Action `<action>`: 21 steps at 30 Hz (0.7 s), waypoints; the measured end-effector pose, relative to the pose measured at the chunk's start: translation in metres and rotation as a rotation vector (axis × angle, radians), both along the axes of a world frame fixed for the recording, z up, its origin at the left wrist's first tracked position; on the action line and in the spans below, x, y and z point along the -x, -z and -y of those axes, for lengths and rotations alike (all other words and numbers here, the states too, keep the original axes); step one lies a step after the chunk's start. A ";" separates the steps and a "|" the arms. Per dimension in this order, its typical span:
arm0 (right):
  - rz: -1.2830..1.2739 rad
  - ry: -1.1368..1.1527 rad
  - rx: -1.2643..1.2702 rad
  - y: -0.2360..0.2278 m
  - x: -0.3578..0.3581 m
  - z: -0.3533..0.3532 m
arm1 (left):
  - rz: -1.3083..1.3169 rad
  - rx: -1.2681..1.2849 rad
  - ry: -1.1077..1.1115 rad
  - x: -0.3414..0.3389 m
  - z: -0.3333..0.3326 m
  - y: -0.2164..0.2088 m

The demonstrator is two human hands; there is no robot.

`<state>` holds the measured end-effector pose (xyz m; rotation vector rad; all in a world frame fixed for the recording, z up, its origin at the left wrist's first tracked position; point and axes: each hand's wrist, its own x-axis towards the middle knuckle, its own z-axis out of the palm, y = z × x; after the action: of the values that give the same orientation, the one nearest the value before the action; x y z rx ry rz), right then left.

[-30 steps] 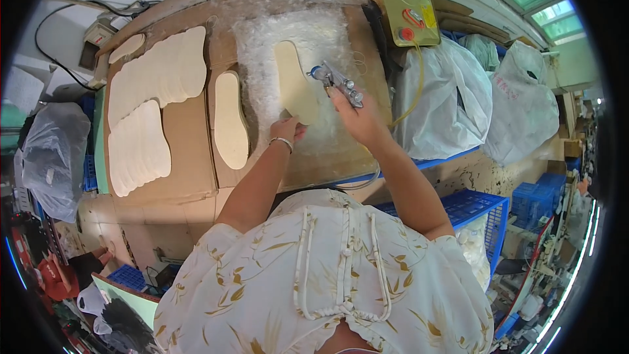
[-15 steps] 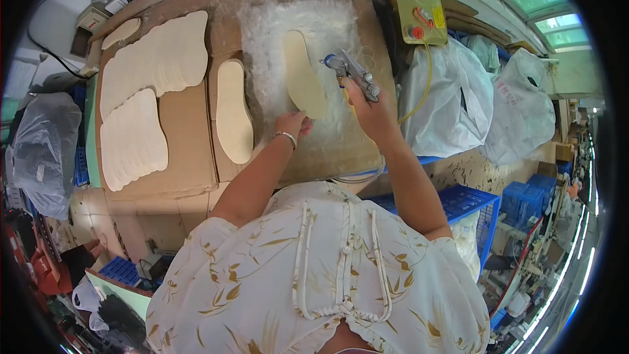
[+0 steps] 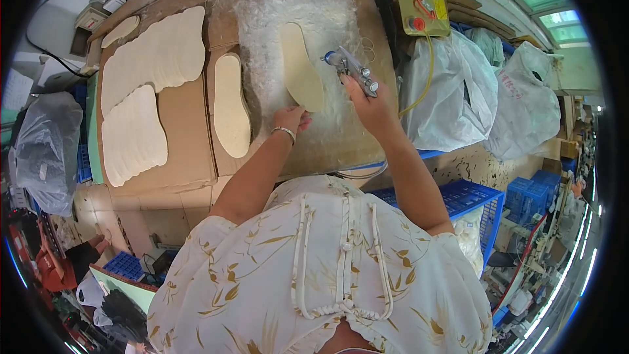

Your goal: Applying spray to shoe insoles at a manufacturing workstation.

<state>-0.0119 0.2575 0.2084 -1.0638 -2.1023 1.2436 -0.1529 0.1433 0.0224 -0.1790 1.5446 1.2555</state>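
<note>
A cream insole (image 3: 301, 69) lies on a whitish, residue-crusted patch (image 3: 259, 33) of the cardboard-covered table. My left hand (image 3: 292, 119) pinches its near end, fingers closed on the edge. To the right of the insole, my right hand (image 3: 372, 102) grips a metal spray gun (image 3: 354, 71), its blue-ringed nozzle pointing left toward the insole. Left of the patch rests a small stack of insoles (image 3: 232, 105). Farther left, overlapping insoles are fanned out in two rows, an upper row (image 3: 157, 49) and a lower row (image 3: 133, 136).
A yellow-green can (image 3: 414, 1) with a red cap stands at the back right, a yellow hose (image 3: 429, 72) running down from it. White plastic bags (image 3: 449, 95) sit beyond the table's right edge. A blue crate (image 3: 468, 200) is near my right elbow. A person (image 3: 56, 262) is at far left.
The whole view has shifted slightly. Both hands keep their holds, on the insole and the spray gun, with hardly any movement relative to them.
</note>
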 end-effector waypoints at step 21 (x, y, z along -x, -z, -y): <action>0.053 -0.047 0.108 0.002 -0.018 0.013 | 0.046 -0.021 -0.013 -0.006 0.004 0.008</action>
<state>0.0058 0.2449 0.2059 -1.1110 -2.1321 1.3789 -0.1469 0.1388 0.0148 -0.2035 1.4922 1.2684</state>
